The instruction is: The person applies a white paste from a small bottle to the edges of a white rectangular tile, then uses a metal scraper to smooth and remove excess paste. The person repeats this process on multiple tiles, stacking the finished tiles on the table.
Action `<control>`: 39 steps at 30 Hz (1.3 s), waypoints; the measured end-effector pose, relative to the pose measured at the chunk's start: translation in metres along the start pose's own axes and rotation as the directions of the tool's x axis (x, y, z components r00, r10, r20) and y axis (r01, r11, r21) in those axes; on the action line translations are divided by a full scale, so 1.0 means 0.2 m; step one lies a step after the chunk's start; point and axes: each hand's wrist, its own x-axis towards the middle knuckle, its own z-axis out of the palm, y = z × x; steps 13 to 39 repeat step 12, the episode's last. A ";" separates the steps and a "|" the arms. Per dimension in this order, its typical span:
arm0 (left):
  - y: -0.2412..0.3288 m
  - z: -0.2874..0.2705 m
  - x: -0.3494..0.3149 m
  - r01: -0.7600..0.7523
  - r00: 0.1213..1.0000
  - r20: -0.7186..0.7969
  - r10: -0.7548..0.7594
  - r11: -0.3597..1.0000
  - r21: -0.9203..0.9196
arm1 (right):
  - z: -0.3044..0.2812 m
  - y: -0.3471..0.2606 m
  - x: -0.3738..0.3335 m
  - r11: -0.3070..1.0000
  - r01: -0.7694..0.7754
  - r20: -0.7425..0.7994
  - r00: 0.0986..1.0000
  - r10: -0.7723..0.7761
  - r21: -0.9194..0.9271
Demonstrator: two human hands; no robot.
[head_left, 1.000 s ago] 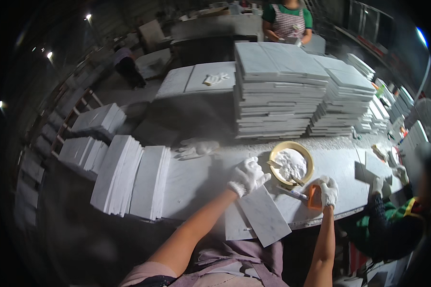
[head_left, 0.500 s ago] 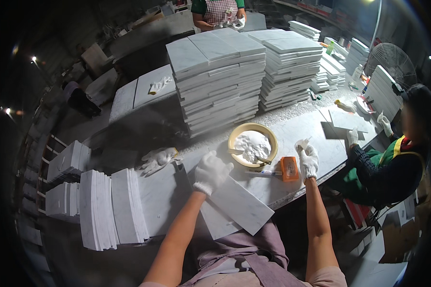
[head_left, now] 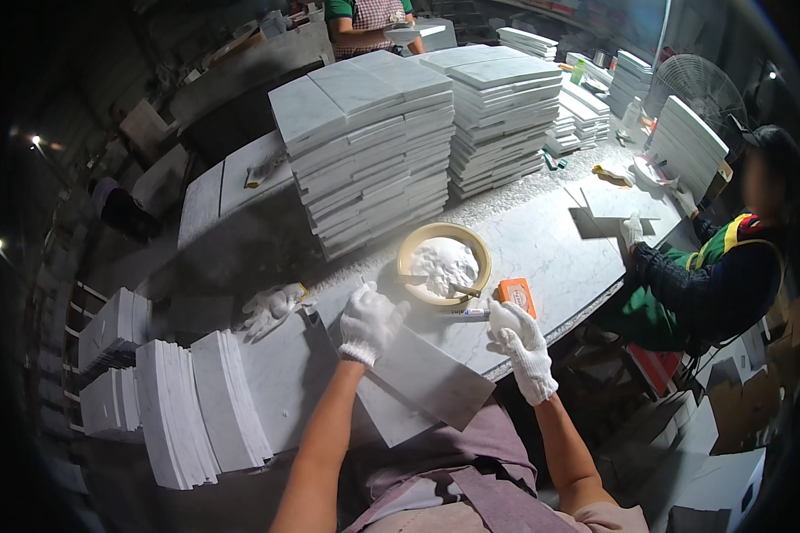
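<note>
My left hand (head_left: 372,325), in a white knit glove, is closed at the far end of a grey-white marble tile (head_left: 431,362). This tile lies at an angle across another marble tile (head_left: 391,410) at the near edge of the table. My right hand (head_left: 522,351), gloved too, is held with fingers bent beside a white marker (head_left: 465,313) and an orange box (head_left: 516,297); what its fingertips hold, if anything, is unclear. A yellow bowl (head_left: 482,250) of white paste stands beyond, with a spatula (head_left: 465,290) resting in it.
Tall tile stacks (head_left: 373,160) rise behind the bowl. At left are a loose glove (head_left: 274,307) and tiles standing on edge (head_left: 231,391). A co-worker (head_left: 720,258) at right handles a tile (head_left: 620,203); another person (head_left: 369,22) stands at the back. A fan (head_left: 698,89) is far right.
My right hand has come nearer and leftward, from beyond the orange box to its near side by the marker. My left hand stays at the tile. The whole view has shifted slightly.
</note>
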 end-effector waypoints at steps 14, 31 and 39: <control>-0.04 0.07 -0.03 0.032 0.999 0.024 -0.033 0.999 0.040 | 0.14 -0.02 -0.02 0.968 -0.247 0.097 0.963 0.250 -0.040; -0.04 0.07 -0.03 0.032 0.999 0.024 -0.033 0.999 0.040 | 0.14 -0.02 -0.02 0.968 -0.247 0.097 0.963 0.250 -0.040; -0.04 0.07 -0.03 0.032 0.999 0.024 -0.033 0.999 0.040 | 0.14 -0.02 -0.02 0.968 -0.247 0.097 0.963 0.250 -0.040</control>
